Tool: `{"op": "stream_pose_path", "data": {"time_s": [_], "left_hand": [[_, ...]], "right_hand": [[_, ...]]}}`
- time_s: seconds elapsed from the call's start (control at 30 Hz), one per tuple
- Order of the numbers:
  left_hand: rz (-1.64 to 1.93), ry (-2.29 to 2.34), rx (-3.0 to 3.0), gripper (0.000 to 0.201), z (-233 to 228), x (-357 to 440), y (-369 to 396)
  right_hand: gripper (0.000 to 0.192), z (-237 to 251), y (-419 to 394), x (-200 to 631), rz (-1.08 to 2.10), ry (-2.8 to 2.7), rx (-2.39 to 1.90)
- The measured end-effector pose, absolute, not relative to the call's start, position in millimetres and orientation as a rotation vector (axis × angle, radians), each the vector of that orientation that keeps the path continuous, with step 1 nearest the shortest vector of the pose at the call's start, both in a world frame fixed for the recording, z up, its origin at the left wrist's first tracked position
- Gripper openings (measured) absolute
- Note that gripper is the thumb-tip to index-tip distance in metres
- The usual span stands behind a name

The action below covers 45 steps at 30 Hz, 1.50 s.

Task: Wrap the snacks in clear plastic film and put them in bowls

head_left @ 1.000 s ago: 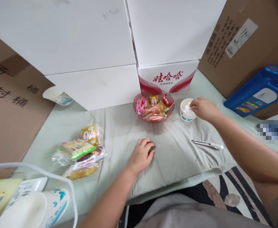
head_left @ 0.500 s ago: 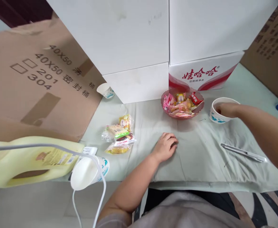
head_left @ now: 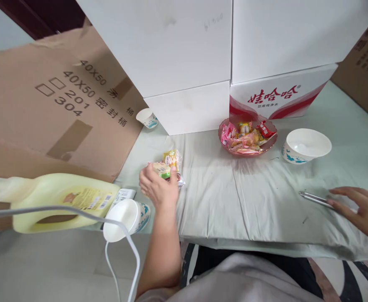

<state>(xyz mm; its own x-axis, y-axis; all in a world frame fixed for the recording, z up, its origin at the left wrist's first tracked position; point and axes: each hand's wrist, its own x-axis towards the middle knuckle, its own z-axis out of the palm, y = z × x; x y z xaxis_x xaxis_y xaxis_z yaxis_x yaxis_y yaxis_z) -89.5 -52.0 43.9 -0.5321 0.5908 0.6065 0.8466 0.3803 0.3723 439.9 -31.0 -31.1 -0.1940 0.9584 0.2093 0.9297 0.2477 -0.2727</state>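
We have both hands over the green-covered table [head_left: 221, 201]. Our left hand [head_left: 160, 186] is curved over one pile of wrapped snack packets [head_left: 171, 158], thumb at one side and fingers at the other; we cannot tell whether it grips any. At least three packets show there, one yellow, one green-edged and one white-edged, but the hand hides part of the pile. Our right hand [head_left: 360, 209] has its thumb and forefinger parted around the rear of one silver knife [head_left: 316, 199], which lies flat.

One pink glass bowl [head_left: 248, 153] stands near the back, holding several wrapped sweets [head_left: 250, 138]; pink, yellow and red ones show, overlapping too much for us to count exactly. We count three white paper cups with blue-green patterns: a right-hand cup [head_left: 309, 144] just beside the glass bowl, a back-left cup [head_left: 148, 118], and a front-left cup [head_left: 127, 220] tipped at the table's edge. Near that last one are one pale yellow jug [head_left: 67, 197] and one grey-white cable [head_left: 92, 215]. Four white boxes [head_left: 154, 48] stand stacked behind, one red-lettered, between two brown cartons, a left carton [head_left: 64, 105] and a right carton [head_left: 364, 75].
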Motion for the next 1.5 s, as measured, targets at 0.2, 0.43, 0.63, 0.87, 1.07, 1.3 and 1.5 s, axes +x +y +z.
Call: {"op": "stream_pose_path", "data": {"time_s": [0.2,0.43,0.63,0.87,1.07,1.3,1.5], "left_hand": [[-0.847,-2.34,-1.478,0.029,42.2,-110.2,-40.0],[-1.021,-1.385,-2.592,0.028,15.4,-16.5,-47.4],[-0.636,-0.699,-3.288,0.014,-4.6,38.6,-52.3],[-1.083,-0.943,-3.193,0.022,-13.5,35.1,-41.2],[-1.302,-1.175,-2.927,0.036,-19.3,28.3,-37.3],[-1.242,-1.55,-2.956,0.078,-18.7,20.4,-30.0],[-1.136,-1.443,-2.956,0.044,-12.8,26.4,-31.8]], "right_hand": [[0.033,-41.4,-66.8,398.5,-0.23,-2.104,-1.849],[0.028,-38.2,-71.8,384.7,-0.257,-2.011,-1.869],[0.026,-36.9,-72.2,387.3,-0.251,-2.03,-1.837],[0.024,-25.6,-71.9,369.2,-0.048,-1.99,-1.695],[0.027,8.2,-63.0,298.9,0.159,-2.118,-1.483],[0.029,16.0,-55.1,262.0,0.106,-2.444,-1.307],[0.03,10.2,-52.9,328.2,0.042,-2.325,-1.533]]}}
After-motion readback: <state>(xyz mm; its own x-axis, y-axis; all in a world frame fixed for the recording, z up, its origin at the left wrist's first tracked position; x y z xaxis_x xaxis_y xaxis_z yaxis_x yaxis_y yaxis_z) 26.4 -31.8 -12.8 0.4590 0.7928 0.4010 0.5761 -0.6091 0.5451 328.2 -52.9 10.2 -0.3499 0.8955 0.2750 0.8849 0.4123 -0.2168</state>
